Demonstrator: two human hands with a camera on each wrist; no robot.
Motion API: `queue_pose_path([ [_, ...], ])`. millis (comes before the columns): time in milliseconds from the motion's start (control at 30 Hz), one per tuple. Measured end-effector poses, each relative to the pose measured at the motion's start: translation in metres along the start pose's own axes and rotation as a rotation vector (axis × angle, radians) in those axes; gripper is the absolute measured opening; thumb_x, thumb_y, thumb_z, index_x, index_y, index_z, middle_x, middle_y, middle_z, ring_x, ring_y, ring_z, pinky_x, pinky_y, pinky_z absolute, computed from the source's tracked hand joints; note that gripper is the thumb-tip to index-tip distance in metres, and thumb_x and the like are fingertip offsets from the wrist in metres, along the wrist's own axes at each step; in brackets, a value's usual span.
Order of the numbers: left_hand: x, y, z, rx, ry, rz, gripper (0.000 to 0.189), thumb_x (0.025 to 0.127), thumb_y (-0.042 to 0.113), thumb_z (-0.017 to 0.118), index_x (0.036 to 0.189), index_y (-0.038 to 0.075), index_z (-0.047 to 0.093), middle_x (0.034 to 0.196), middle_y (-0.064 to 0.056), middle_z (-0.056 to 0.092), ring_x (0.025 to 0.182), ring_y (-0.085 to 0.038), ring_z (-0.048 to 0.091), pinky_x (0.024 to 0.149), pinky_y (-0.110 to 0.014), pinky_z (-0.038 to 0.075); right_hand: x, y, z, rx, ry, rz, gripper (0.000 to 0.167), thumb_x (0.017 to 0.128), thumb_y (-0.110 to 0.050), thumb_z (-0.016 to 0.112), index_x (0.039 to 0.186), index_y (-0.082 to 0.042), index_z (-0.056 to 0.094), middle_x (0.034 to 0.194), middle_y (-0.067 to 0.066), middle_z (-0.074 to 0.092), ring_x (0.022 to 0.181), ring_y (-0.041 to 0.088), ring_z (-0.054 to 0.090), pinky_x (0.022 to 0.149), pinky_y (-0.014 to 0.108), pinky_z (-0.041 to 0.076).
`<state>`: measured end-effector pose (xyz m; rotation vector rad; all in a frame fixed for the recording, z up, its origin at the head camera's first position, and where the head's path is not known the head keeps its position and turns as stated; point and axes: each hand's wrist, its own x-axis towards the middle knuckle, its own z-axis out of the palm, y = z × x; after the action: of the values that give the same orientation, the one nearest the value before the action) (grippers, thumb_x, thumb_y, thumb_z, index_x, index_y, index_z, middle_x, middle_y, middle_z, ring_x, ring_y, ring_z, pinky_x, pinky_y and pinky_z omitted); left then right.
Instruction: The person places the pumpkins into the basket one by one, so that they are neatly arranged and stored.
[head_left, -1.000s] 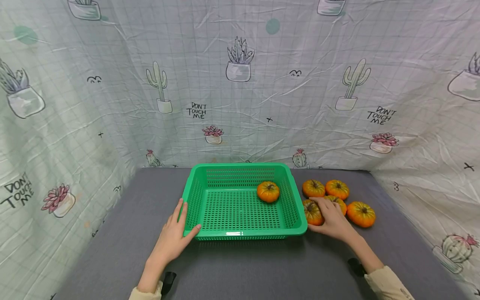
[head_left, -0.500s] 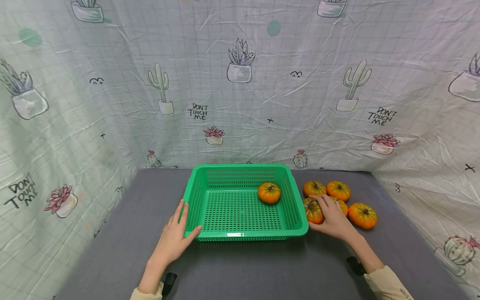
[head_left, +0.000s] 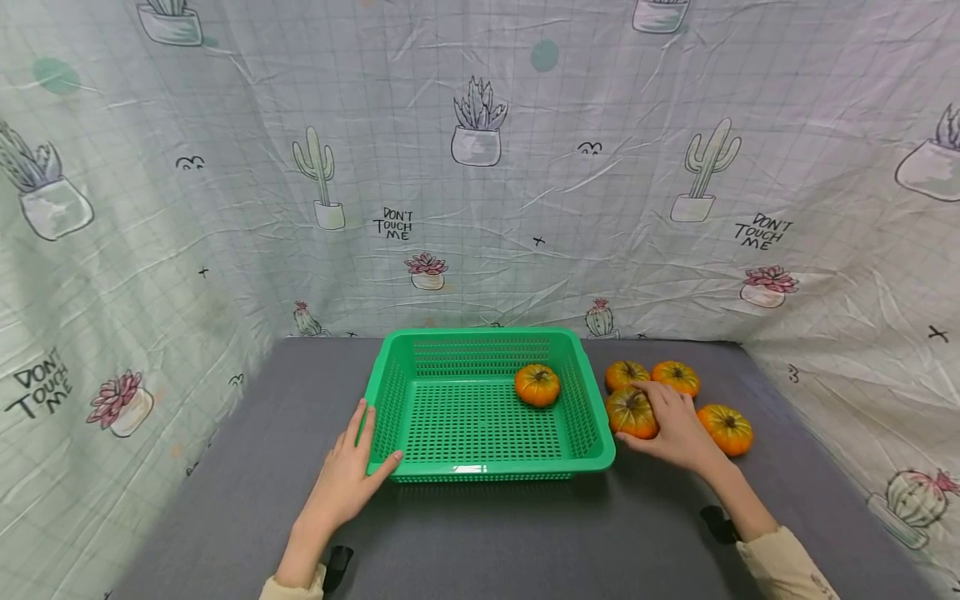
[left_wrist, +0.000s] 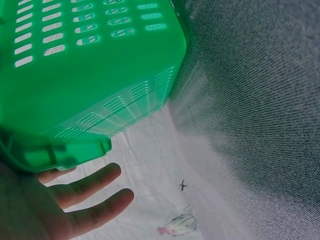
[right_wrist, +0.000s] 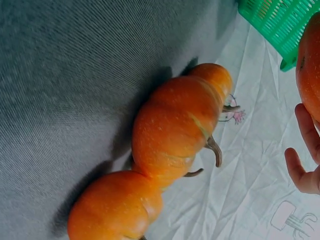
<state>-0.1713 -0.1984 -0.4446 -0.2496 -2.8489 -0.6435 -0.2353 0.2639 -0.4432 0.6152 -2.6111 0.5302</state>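
My left hand [head_left: 343, 471] rests on the near left corner of a green plastic basket [head_left: 480, 468], its fingers fairly straight along the rim. From the left wrist view, the fingers [left_wrist: 100, 207] extend past the basket's rim. My right hand [head_left: 671, 427] grips a small orange pumpkin [head_left: 632, 414] with greenish streaks, just outside the basket's right side. The right wrist view has this pumpkin [right_wrist: 311, 65] at its right edge, raised off the table. Inside the basket, toward the right, lies another pumpkin [head_left: 537, 385].
More pumpkins sit right of the basket: one [head_left: 626, 375] behind the held one, one [head_left: 675, 377] at the back and one [head_left: 727, 429] farther right. The right hand partly hides this group. A printed cloth [head_left: 480, 217] hangs behind and beside the grey table [head_left: 510, 542].
My right hand has lifted the gripped pumpkin slightly up and to the right. My left hand and the basket stay where they were.
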Motion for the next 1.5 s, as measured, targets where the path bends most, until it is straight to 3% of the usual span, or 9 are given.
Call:
queue_pose_path([
  [333, -0.001, -0.001, 0.001, 0.010, 0.004, 0.002, 0.080, 0.086, 0.047, 0.051, 0.143, 0.002, 0.017, 0.150, -0.016, 0.009, 0.122, -0.045, 0.035, 0.086, -0.062, 0.033, 0.005, -0.001, -0.009, 0.042, 0.039, -0.042, 0.077, 0.064, -0.033, 0.078, 0.125, 0.000, 0.045, 0.115, 0.021, 0.048, 0.105, 0.036, 0.044, 0.086, 0.058, 0.031],
  [600, -0.001, -0.002, 0.001, -0.003, 0.002, 0.004, 0.080, 0.086, 0.049, 0.049, 0.143, 0.003, 0.016, 0.150, -0.015, 0.008, 0.123, -0.045, 0.033, 0.087, -0.063, 0.032, 0.012, -0.005, -0.013, 0.049, 0.065, -0.080, 0.079, 0.062, -0.034, 0.079, 0.126, -0.003, 0.045, 0.114, 0.017, 0.049, 0.103, 0.031, 0.046, 0.086, 0.056, 0.033],
  [1167, 0.000, -0.002, 0.001, -0.005, 0.003, 0.010, 0.081, 0.086, 0.050, 0.048, 0.143, 0.003, 0.016, 0.150, -0.015, 0.008, 0.123, -0.045, 0.033, 0.087, -0.063, 0.032, 0.031, -0.021, -0.021, 0.021, 0.043, -0.165, 0.080, 0.063, -0.039, 0.077, 0.127, -0.005, 0.045, 0.117, 0.014, 0.050, 0.105, 0.029, 0.045, 0.087, 0.052, 0.032],
  [1500, 0.000, -0.001, 0.000, -0.001, 0.002, 0.008, 0.081, 0.086, 0.051, 0.048, 0.143, 0.003, 0.016, 0.150, -0.015, 0.008, 0.123, -0.045, 0.033, 0.087, -0.063, 0.032, 0.044, -0.029, -0.020, 0.029, -0.013, -0.207, 0.078, 0.065, -0.041, 0.075, 0.129, -0.010, 0.044, 0.122, 0.010, 0.048, 0.109, 0.028, 0.043, 0.084, 0.048, 0.032],
])
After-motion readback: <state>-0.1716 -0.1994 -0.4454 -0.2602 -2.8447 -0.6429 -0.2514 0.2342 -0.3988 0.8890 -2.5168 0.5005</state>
